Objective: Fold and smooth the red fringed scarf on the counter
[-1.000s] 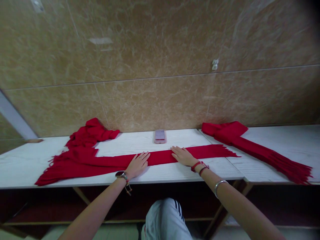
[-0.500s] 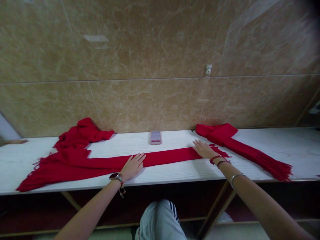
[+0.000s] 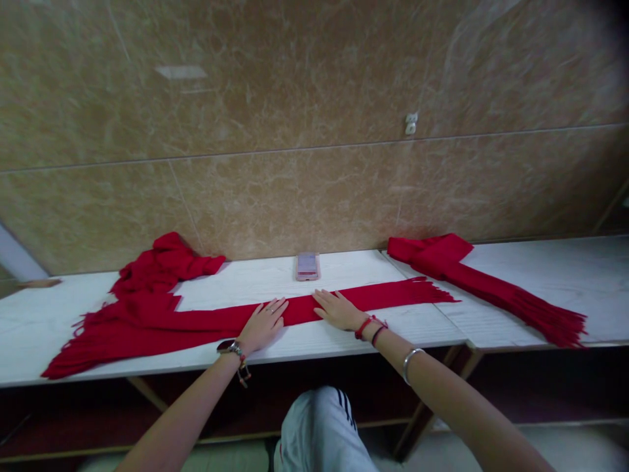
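Note:
A red scarf (image 3: 393,294) lies stretched across the white tabletop in a long narrow strip, its fringe at the right end. My left hand (image 3: 264,324) rests flat on the strip left of the middle, fingers extended. Just to its right, my right hand (image 3: 339,310) also lies flat on the strip, fingers stretched toward the left. Toward the left the strip meets a wider, fringed spread of red cloth (image 3: 105,337). Behind that is a crumpled red heap (image 3: 170,265); whether it is one piece with the strip, I cannot tell.
A second red scarf (image 3: 496,292), folded over at its upper end and fringed, lies at the right. Near the wall stands a phone (image 3: 307,267) flat on the white table (image 3: 334,341). Open shelves run below. The tiled wall (image 3: 275,210) bounds the back.
My right hand has slid left along the strip, from near its fringed end to beside my left hand. My left hand stays in place on the cloth. The view has tilted slightly.

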{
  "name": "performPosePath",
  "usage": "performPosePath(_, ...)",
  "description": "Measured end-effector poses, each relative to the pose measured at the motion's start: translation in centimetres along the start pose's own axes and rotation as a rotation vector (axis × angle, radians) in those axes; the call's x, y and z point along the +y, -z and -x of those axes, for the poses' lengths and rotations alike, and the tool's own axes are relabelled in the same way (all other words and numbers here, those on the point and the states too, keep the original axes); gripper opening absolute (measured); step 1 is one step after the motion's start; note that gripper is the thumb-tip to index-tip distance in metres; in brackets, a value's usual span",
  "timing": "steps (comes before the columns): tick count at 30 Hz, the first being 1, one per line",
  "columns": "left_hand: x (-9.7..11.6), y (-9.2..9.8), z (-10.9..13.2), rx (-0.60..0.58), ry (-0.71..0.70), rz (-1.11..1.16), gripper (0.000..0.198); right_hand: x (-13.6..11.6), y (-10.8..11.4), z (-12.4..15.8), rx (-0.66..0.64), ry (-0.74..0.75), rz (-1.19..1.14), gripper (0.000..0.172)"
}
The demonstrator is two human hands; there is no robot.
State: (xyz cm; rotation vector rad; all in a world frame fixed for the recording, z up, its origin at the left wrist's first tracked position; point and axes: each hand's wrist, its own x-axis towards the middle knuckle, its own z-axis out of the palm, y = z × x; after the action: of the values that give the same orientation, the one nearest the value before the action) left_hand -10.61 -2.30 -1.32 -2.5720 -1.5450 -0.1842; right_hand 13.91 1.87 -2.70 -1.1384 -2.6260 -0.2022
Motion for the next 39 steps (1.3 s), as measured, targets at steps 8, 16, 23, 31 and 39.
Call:
performPosePath(8, 0.0, -0.2, -0.1, 0.017, 0.006, -0.003, 0.046, 13.8, 0.7, 9.0, -0.074, -0.188, 0.209, 0.04)
performPosePath(16, 0.3, -0.1, -0.2, 0.019, 0.021, -0.001, 0.045, 16.8, 3.3, 10.9, -0.13, -0.484, 0.259, 0.037)
performPosePath(23, 1.6, 1.7, 0.4, 0.118, -0.138, -0.029, 0.039, 6.3, 5.4, 5.0, -0.063, 0.059, -0.104, 0.04)
performPosePath(31, 1.3, 2.5, -0.6, 0.094, -0.255, -0.024, 0.028, 4.6, 4.1, 5.3, -0.118, 0.137, 0.015, 0.045)
performPosePath(39, 1.0, 2.3, -1.0, 0.071, -0.282, -0.039, 0.028, 5.5, 3.7, 6.6, -0.038, 0.22, 0.079, 0.042)
